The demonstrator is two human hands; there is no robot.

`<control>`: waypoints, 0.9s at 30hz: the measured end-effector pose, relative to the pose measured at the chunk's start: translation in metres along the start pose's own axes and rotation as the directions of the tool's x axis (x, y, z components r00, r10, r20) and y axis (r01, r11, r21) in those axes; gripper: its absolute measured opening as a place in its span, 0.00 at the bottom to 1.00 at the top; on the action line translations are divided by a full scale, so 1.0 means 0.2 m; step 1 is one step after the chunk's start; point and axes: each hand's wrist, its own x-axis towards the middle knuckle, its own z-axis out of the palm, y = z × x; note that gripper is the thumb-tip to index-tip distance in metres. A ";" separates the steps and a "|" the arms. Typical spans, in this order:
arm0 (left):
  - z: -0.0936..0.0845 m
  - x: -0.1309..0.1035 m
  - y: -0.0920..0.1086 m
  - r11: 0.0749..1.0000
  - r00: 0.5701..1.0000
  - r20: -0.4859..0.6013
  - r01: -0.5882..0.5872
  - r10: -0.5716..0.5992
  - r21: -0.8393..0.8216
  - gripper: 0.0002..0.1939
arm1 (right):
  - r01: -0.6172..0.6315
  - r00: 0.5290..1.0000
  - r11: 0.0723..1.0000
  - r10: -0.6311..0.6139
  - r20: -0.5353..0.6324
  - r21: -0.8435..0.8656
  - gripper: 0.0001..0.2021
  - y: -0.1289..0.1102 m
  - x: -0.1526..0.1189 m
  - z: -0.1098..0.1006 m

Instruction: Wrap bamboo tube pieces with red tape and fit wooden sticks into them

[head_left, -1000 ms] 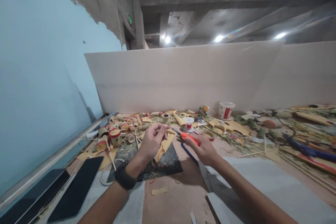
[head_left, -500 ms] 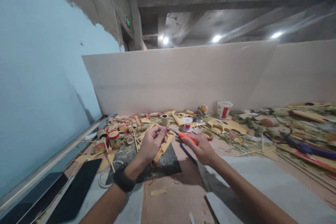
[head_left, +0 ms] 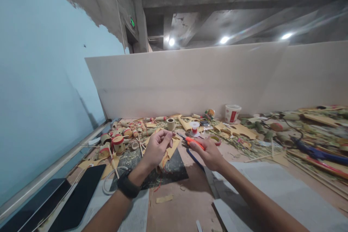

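Pale divider (head_left: 174, 83) lines the tabletop's (head_left: 176, 217) far edge; right grip (head_left: 208, 154) clasps an orange-handled tool (head_left: 195, 143), left grip (head_left: 157, 146) is pinched closed, contents unclear. Slow, steady movements suit best.

Orange-handled metal tool (head_left: 195, 143) in right hand (head_left: 210, 155), flat black mat (head_left: 177, 169) below left hand (head_left: 157, 148), round red-and-white plastic spool (head_left: 194, 129) behind tool, tapered white-and-red cup (head_left: 232, 114) way back right.
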 end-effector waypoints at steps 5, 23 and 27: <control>0.00 0.00 0.00 1.000 1.000 0.003 -0.010 0.010 0.025 0.22 | -0.011 1.000 1.000 0.011 0.011 0.028 0.26 0.01 0.00 0.00; -0.01 0.02 -0.01 0.998 0.999 0.019 -0.041 0.041 0.040 0.22 | 0.010 1.000 0.999 -0.010 0.000 0.041 0.25 0.01 0.00 0.00; -0.01 0.01 -0.01 0.998 0.999 0.017 -0.051 0.051 0.042 0.23 | 0.012 1.000 0.999 -0.012 0.006 0.032 0.25 0.01 0.00 0.00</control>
